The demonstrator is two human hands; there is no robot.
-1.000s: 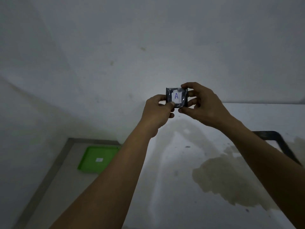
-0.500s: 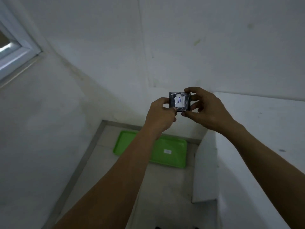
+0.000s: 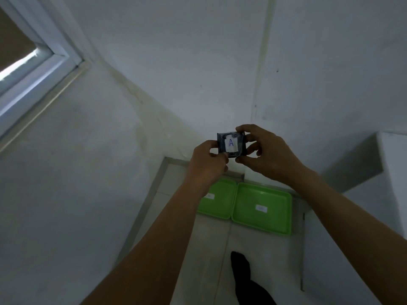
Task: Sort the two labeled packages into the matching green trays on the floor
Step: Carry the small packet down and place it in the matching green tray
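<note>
I pinch the small dark package (image 3: 231,144) marked "A" at frame centre, my left hand (image 3: 208,162) and right hand (image 3: 267,154) each closed on an edge. Below it, two green trays, left (image 3: 222,202) and right (image 3: 262,209), lie side by side on the floor. Their labels are too small to read, so I should lean closer and check both before lowering it.

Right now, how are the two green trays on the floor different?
The left tray is partly hidden behind the left arm, while the right tray shows whole. The left tray's white label is half covered; the right tray's label sits in plain view at its middle. Both are bright green, lie flat side by side, and hold nothing I can see. The labels are too blurry to read.
</note>
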